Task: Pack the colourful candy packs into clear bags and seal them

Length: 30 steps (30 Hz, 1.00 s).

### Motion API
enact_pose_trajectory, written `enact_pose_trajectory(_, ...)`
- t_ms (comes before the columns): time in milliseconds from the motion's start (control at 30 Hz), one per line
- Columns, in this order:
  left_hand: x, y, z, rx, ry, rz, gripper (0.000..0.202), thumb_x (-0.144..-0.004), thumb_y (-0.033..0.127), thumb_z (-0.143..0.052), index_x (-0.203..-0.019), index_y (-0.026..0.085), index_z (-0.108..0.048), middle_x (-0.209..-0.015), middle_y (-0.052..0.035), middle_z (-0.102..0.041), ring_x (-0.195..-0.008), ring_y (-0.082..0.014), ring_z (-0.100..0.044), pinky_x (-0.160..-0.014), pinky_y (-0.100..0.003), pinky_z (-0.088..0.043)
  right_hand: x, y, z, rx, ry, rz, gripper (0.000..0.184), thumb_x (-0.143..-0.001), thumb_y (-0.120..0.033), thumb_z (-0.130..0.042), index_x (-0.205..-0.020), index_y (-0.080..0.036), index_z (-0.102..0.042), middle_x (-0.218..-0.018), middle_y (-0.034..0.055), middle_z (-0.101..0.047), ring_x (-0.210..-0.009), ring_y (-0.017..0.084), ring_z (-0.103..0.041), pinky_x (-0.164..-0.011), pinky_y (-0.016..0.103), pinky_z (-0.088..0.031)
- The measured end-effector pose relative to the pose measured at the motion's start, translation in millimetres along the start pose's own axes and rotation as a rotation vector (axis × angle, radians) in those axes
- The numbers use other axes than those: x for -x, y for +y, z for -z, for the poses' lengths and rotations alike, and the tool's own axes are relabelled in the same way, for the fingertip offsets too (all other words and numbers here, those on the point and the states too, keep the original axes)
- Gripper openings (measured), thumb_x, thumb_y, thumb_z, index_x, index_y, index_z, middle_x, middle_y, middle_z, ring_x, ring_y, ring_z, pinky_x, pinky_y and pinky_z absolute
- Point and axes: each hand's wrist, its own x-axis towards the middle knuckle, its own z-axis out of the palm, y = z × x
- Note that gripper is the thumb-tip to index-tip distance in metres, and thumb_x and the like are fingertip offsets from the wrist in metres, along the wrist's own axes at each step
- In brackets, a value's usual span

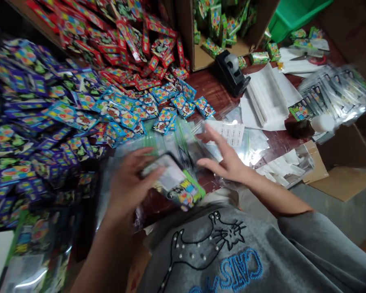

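Note:
My left hand (129,183), somewhat blurred, is closed on a printed plastic packet (177,183) with a clear window and a green, colourful end. The packet is tilted above the table edge, close to my body. To the right of it my right hand (225,160) hangs open, fingers and thumb apart, with nothing in it. Just beyond those fingers lies a sheet of small printed labels (232,132). Clear plastic bags (178,136) with green strips lie flat behind the packet. On and beside them rest several small blue sachets (183,105).
Heaps of purple sachets (55,122) and red packets (118,44) fill the left and back. A black tape dispenser (230,75) stands before a cardboard box (198,59) of green packets. Right are a paper stack (266,97), a white-capped bottle (311,126) and filled clear bags (338,95).

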Motion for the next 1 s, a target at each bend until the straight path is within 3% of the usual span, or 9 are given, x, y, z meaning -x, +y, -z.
enact_pose_trajectory(100,18.1,0.8,24.7,0.180,0.375,-0.111,0.058,-0.082,0.031,-0.089,-0.136,0.043,-0.069,-0.142,0.0084,-0.074,-0.133,-0.0226,-0.068,-0.113,-0.042,-0.059,8.9,9.2,-13.8,-0.256,0.125,-0.156,0.101,-0.102,-0.051,-0.073,-0.177,-0.038,-0.008,-0.166,0.0154,-0.046,-0.140,0.031,-0.061,-0.118,0.052,-0.054)
enact_pose_trajectory(167,32.9,-6.7,25.1,0.225,0.450,-0.117,0.059,-0.086,0.031,-0.083,-0.138,0.049,-0.063,-0.153,0.0115,-0.067,-0.145,-0.0258,-0.061,-0.118,-0.049,-0.057,9.8,15.9,-33.8,-0.425,0.114,-0.253,0.109,-0.096,-0.053,-0.079,-0.175,-0.039,-0.006,-0.162,0.0163,-0.046,-0.130,0.028,-0.067,-0.112,0.049,-0.059)
enact_pose_trajectory(267,58.7,-30.6,9.6,0.237,0.471,-0.030,0.047,-0.086,0.039,-0.083,-0.127,0.040,-0.060,-0.143,0.0023,-0.071,-0.131,-0.0277,-0.069,-0.107,-0.050,-0.063,1.6,19.1,-61.9,-0.556,0.208,-0.317,0.105,-0.091,-0.053,-0.084,-0.169,-0.039,-0.015,-0.148,0.0125,-0.055,-0.112,0.023,-0.071,-0.105,0.046,-0.063)
enact_pose_trajectory(367,80.0,-53.8,-1.8,0.164,0.325,0.037,0.041,-0.082,0.045,-0.090,-0.103,0.028,-0.059,-0.112,-0.0020,-0.074,-0.101,-0.0206,-0.075,-0.092,-0.038,-0.065,-9.2,13.2,-69.2,-0.574,0.246,-0.322,0.093,-0.093,-0.052,-0.081,-0.164,-0.036,-0.023,-0.133,0.0081,-0.062,-0.098,0.019,-0.072,-0.098,0.041,-0.064)
enact_pose_trajectory(433,84.8,-59.1,-3.6,0.058,0.198,0.019,0.041,-0.082,0.046,-0.091,-0.098,0.025,-0.060,-0.108,-0.0034,-0.074,-0.096,-0.0187,-0.075,-0.089,-0.034,-0.064,-12.8,6.7,-64.7,-0.579,0.139,-0.304,0.091,-0.093,-0.049,-0.080,-0.163,-0.034,-0.023,-0.129,0.0070,-0.064,-0.094,0.017,-0.072,-0.095,0.038,-0.064)
enact_pose_trajectory(533,77.0,-53.4,-5.6,-0.002,0.238,-0.105,0.050,-0.082,0.043,-0.091,-0.120,0.025,-0.063,-0.116,-0.0061,-0.075,-0.097,-0.0179,-0.077,-0.087,-0.032,-0.065,-10.7,-2.0,-58.4,-0.539,-0.012,-0.242,0.089,-0.094,-0.043,-0.079,-0.163,-0.034,-0.024,-0.136,0.0082,-0.064,-0.088,0.015,-0.072,-0.085,0.034,-0.064)
enact_pose_trajectory(633,65.5,-46.8,-10.4,0.025,0.218,-0.168,0.059,-0.086,0.041,-0.088,-0.136,0.026,-0.060,-0.118,-0.0063,-0.075,-0.093,-0.0162,-0.078,-0.083,-0.029,-0.065,-0.9,-4.0,-60.6,-0.430,0.019,-0.190,0.084,-0.098,-0.042,-0.077,-0.164,-0.035,-0.025,-0.147,0.0104,-0.060,-0.089,0.015,-0.071,-0.078,0.034,-0.064)
enact_pose_trajectory(800,62.2,-46.5,-13.8,0.055,-0.009,-0.087,0.038,-0.091,0.042,-0.083,-0.120,0.025,-0.066,-0.116,-0.0066,-0.077,-0.097,-0.0191,-0.079,-0.085,-0.031,-0.065,21.2,3.1,-72.4,-0.339,0.000,-0.169,0.069,-0.106,-0.044,-0.067,-0.165,-0.030,-0.033,-0.123,0.0076,-0.072,-0.108,0.022,-0.072,-0.089,0.038,-0.065)
enact_pose_trajectory(1000,53.6,-40.5,-14.8,0.078,0.072,-0.132,0.022,-0.095,0.041,-0.080,-0.098,0.023,-0.067,-0.121,-0.0082,-0.081,-0.112,-0.0208,-0.078,-0.098,-0.034,-0.062,26.4,7.0,-83.1,-0.437,0.108,-0.068,0.080,-0.108,-0.035,-0.066,-0.173,-0.039,-0.019,-0.149,0.0103,-0.064,-0.125,0.023,-0.072,-0.106,0.045,-0.066)
